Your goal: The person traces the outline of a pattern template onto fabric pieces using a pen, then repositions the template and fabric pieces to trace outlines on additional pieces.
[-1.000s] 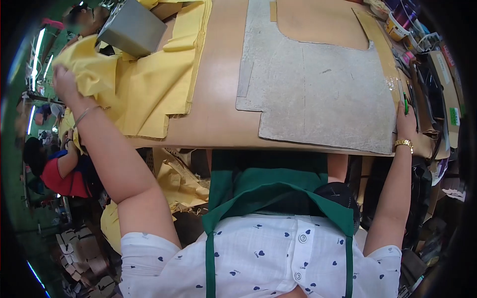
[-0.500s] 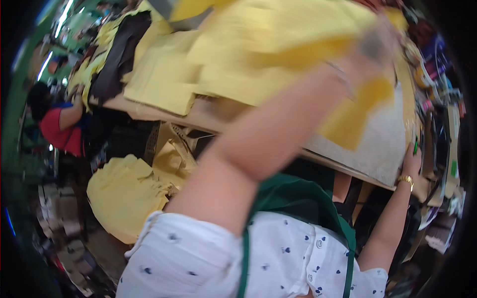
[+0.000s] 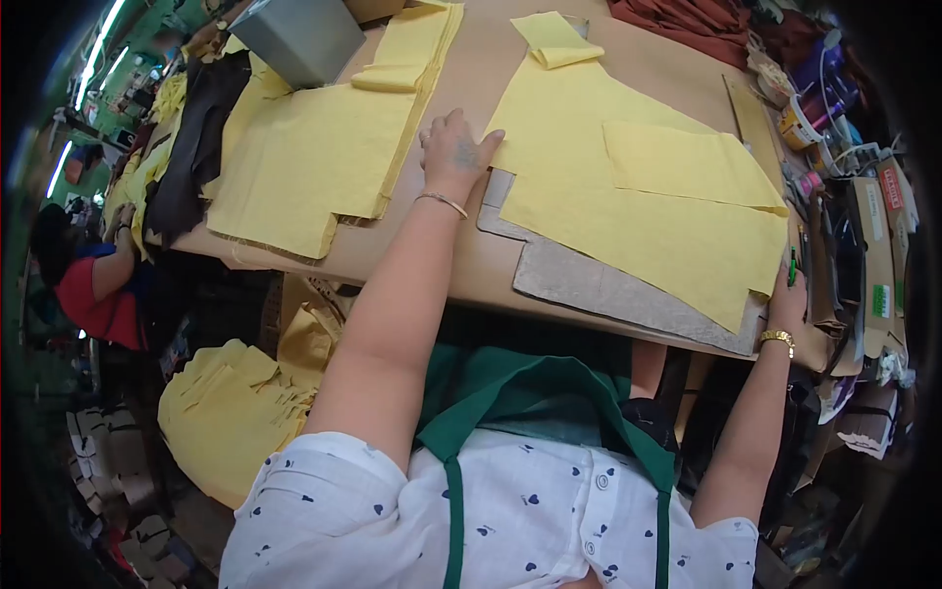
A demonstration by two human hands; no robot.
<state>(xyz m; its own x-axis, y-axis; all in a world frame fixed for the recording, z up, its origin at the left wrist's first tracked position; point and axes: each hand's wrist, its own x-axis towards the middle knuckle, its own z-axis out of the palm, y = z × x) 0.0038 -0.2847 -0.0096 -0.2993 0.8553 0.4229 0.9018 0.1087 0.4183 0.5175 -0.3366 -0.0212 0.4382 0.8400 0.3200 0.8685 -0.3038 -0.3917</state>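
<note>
My left hand (image 3: 457, 149) is on the table (image 3: 392, 250), fingers spread and holding nothing, with the thumb at the left edge of a yellow cloth piece (image 3: 579, 196). That cloth lies over the grey board (image 3: 579, 278), whose lower edge shows beneath it, and has folds at its top and right. My right hand (image 3: 789, 294) rests at the table's right edge, closed on a green-handled tool (image 3: 793, 267), beside the cloth's right corner. Left of my left hand lies a stack of yellow cloth (image 3: 294, 167).
A grey metal block (image 3: 299, 41) stands on the stack's upper part. Dark cloth (image 3: 203, 137) hangs farther left, near a co-worker in red (image 3: 96, 290). Brown-red fabric (image 3: 687, 25), a tub (image 3: 800, 128) and cardboard (image 3: 873, 245) are at the right. Yellow cloth (image 3: 231, 412) bulges below the table.
My left hand has carried a yellow cloth from the left stack across to the grey board and let it go, then come back toward the middle. My right hand stays at the right edge.
</note>
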